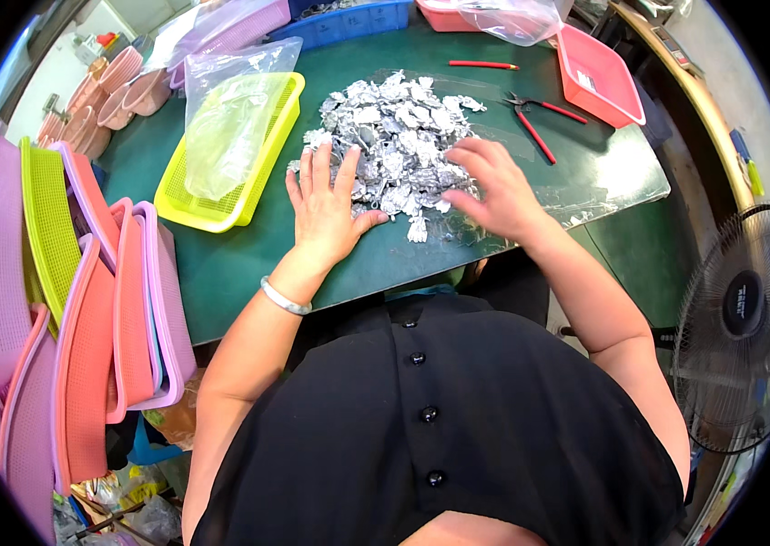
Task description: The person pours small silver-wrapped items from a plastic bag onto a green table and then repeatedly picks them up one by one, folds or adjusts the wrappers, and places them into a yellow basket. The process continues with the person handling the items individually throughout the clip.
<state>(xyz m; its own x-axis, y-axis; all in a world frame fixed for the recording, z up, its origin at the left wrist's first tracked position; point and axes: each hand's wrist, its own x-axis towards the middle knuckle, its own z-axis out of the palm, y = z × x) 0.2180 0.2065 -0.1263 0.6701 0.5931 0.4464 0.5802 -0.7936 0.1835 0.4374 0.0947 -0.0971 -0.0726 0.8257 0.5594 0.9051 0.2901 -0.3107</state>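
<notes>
A heap of small silver metal pieces [394,118] lies on the green tabletop [239,282]. My left hand [329,207] rests at the heap's near left edge, its fingers spread over the pieces and its thumb stretched toward the right. A pale bangle [285,298] circles that wrist. On the heap's right side is my right hand [501,196], fingers loosely bent and thumb apart, with nothing visible in its grasp. Whether its fingertips touch the pieces is hard to see. One small piece [418,229] sits at the near edge of the heap, between my hands.
Left of the heap, a yellow basket [248,205] has a clear plastic bag [230,136] in it. Red-handled pliers [535,123], a red pen-like stick [483,65] and a pink tray [622,105] lie right. Stacked baskets [85,364] stand left; a fan [735,318] stands right.
</notes>
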